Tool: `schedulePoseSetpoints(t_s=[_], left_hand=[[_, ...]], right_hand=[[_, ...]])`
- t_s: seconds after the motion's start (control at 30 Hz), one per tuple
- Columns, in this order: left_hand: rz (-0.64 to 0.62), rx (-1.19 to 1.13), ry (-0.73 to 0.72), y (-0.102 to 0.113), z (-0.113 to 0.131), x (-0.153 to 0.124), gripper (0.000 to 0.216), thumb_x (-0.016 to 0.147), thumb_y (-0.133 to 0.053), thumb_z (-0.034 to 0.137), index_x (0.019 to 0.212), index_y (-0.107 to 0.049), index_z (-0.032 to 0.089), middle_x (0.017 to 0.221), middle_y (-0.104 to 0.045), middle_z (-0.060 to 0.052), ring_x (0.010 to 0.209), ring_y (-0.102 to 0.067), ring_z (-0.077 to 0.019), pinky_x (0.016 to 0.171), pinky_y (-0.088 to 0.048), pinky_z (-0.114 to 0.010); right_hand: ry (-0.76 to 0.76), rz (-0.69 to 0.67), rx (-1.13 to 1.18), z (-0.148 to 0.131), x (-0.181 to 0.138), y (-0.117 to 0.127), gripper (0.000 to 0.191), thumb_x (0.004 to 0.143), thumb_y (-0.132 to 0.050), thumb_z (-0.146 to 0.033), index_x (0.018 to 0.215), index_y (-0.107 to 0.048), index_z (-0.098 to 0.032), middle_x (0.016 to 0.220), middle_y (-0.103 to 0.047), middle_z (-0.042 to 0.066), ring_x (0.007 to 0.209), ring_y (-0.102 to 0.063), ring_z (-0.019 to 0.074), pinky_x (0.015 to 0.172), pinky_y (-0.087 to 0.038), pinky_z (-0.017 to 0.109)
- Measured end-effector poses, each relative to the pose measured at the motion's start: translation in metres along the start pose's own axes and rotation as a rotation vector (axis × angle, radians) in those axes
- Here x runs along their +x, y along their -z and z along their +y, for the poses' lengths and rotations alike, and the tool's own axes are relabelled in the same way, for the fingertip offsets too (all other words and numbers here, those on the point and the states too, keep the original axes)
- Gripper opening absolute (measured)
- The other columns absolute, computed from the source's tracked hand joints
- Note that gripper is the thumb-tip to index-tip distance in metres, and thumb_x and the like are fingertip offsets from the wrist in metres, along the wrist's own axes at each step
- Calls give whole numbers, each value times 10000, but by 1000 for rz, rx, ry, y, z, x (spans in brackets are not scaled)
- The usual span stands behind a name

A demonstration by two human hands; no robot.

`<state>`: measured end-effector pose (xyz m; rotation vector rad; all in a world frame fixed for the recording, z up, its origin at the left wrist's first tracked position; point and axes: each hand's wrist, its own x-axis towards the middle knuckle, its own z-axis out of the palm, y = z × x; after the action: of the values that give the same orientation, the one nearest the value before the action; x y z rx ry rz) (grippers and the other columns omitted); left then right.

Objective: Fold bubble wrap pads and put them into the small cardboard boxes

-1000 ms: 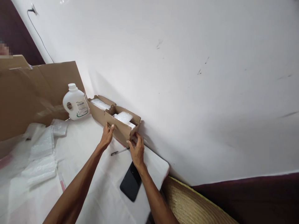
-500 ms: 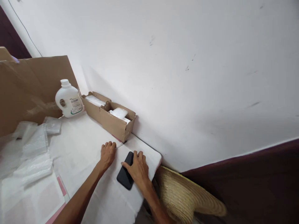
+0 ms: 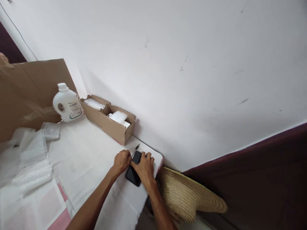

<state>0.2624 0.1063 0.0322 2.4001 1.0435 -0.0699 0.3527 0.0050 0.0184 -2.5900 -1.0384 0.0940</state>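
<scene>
My right hand (image 3: 145,168) lies over a black phone (image 3: 133,175) on the white table (image 3: 91,159), fingers curled around its far end. My left hand (image 3: 121,161) is closed right beside it, holding a dark pen (image 3: 136,147) whose tip points toward the wall. Two open cardboard boxes (image 3: 112,126) with white wrapped items inside stand against the wall just beyond the hands.
A white plastic jug (image 3: 66,104) stands at the back left by a large cardboard sheet (image 3: 31,92). Bubble wrap pieces (image 3: 33,159) lie on the left. A straw hat (image 3: 187,195) sits off the table's right corner. A white wall runs close behind.
Both hands left the near cardboard box and came back to the table corner. The right hand moved onto the phone and slid it toward the wall; the left hand picked up the pen.
</scene>
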Motion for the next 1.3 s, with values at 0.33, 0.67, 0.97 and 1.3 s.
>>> schedulePoseSetpoints(t_s=[0.33, 0.67, 0.97, 1.3], left_hand=[[3, -39, -13, -3, 17, 18, 308, 963, -620, 397, 1171, -649, 171, 1166, -680, -77, 1032, -667, -210, 915, -564, -444], [-3, -91, -58, -11, 24, 17, 294, 964, -619, 387, 1160, -653, 170, 1162, -681, -76, 1028, -667, -207, 910, -567, -441], [131, -288, -117, -17, 1, -7, 291, 941, -607, 282, 1215, -627, 187, 1175, -665, -78, 920, -671, -173, 903, -544, -382], [810, -629, 431, -42, -110, -288, 305, 984, -488, 468, 1047, -703, 261, 939, -725, -58, 831, -691, -204, 753, -575, -334]], right_hand=[[-72, 170, 17, 19, 35, -4, 419, 789, -744, -400, 1096, -639, -134, 1100, -583, 192, 1017, -585, 381, 855, -476, 464], [-118, 143, -41, 31, 38, -2, 506, 832, -715, -468, 1148, -635, -80, 1143, -589, 222, 1050, -597, 385, 905, -453, 463], [134, 272, 139, 45, 14, 20, 346, 956, -548, -352, 1169, -635, -95, 1153, -619, 230, 1080, -583, 374, 936, -475, 519], [1004, -313, 832, -111, -149, -39, 172, 984, -521, -197, 1097, -632, -265, 1009, -689, 70, 901, -691, 239, 735, -589, 355]])
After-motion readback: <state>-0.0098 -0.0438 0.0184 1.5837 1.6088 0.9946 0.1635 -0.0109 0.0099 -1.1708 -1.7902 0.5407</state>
